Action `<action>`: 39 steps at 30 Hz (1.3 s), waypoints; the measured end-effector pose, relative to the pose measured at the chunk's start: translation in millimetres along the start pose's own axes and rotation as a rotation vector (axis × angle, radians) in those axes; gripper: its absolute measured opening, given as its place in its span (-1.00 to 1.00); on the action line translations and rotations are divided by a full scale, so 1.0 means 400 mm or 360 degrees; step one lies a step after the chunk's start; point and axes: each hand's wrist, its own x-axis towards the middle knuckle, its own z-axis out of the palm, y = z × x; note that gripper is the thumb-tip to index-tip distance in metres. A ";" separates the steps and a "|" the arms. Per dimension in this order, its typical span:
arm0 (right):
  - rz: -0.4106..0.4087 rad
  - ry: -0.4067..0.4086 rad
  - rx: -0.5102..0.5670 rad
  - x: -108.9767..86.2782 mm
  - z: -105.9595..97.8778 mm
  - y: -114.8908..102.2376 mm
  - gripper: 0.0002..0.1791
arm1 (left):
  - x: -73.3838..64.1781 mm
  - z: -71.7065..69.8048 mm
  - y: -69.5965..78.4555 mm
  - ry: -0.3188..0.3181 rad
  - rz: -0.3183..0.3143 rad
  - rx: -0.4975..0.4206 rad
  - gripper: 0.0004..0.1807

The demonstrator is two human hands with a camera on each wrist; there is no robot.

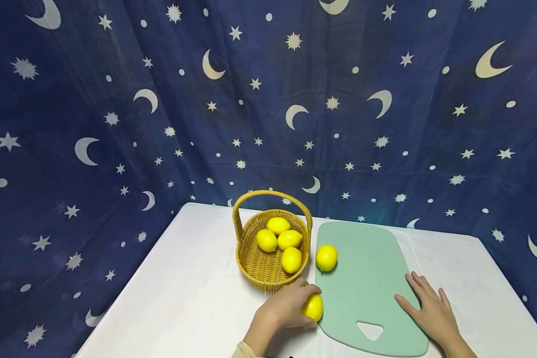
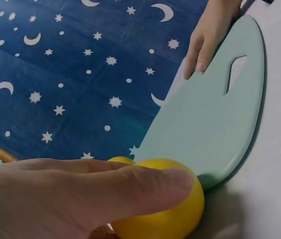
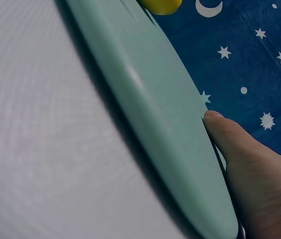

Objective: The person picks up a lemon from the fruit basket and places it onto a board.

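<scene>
My left hand [image 1: 285, 307] grips a yellow lemon [image 1: 313, 308] at the near left edge of a pale green cutting board [image 1: 362, 288]. In the left wrist view the thumb lies along the side of that lemon [image 2: 172, 219]. Another lemon [image 1: 326, 257] sits on the board's left side, near the basket. My right hand [image 1: 431, 313] rests at the board's right edge with fingers spread and the thumb over the rim. The right wrist view shows the thumb [image 3: 230, 132] against the board [image 3: 150, 99].
A woven basket [image 1: 261, 271] with a tall arched handle stands left of the board, with several lemons [image 1: 278, 225] inside. A white cloth [image 1: 188, 278] covers the table. Behind hangs a dark blue curtain [image 1: 259, 114] with moons and stars.
</scene>
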 end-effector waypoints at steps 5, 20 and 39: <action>-0.0008 0.0014 0.0003 -0.002 0.003 0.002 -0.13 | 0.006 0.004 -0.003 0.0036 0.0060 -0.0045 -0.30; -0.0018 0.0067 0.0016 -0.010 0.008 0.004 -0.19 | 0.062 0.085 -0.005 0.0423 0.0041 -0.0228 -0.18; -0.0001 0.0093 0.0058 -0.014 0.003 0.001 -0.24 | 0.067 0.101 -0.012 0.0474 0.0036 -0.0332 -0.23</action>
